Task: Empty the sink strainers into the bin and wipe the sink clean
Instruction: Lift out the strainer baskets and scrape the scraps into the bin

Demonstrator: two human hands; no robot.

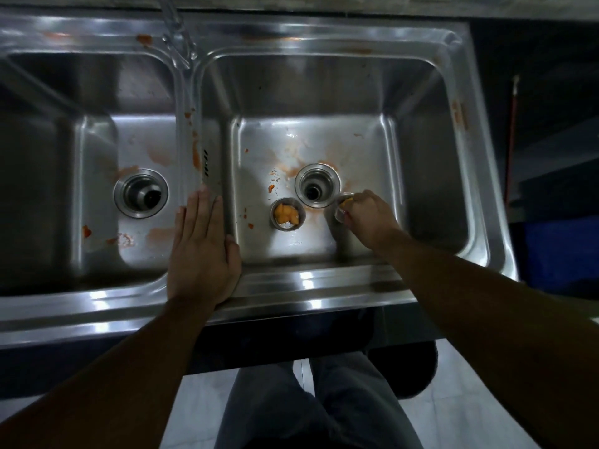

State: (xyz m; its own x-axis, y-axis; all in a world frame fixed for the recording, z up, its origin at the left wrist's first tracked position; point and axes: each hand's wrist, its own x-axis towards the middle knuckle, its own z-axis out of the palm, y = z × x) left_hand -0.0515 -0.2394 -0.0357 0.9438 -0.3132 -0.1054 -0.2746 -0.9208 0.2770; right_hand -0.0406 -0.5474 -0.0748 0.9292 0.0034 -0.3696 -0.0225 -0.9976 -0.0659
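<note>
small round steel strainer basket (341, 209) with orange scraps pinched by right hand (369, 218), beside open drain (317, 187). left hand (201, 254) laid flat, fingers straight, on stainless double sink (324, 283) divider. second filled strainer (288, 214) parked on basin floor. risk: scraps spilled down drain if basket is tilted during lift.

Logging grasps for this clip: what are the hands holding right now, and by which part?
The right hand pinches a strainer by its rim; the left hand rests flat on the sink divider, holding nothing.

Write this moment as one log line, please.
left hand: flat on sink divider; right hand: gripping strainer beside open drain; second strainer: orange scraps, on basin floor
</note>
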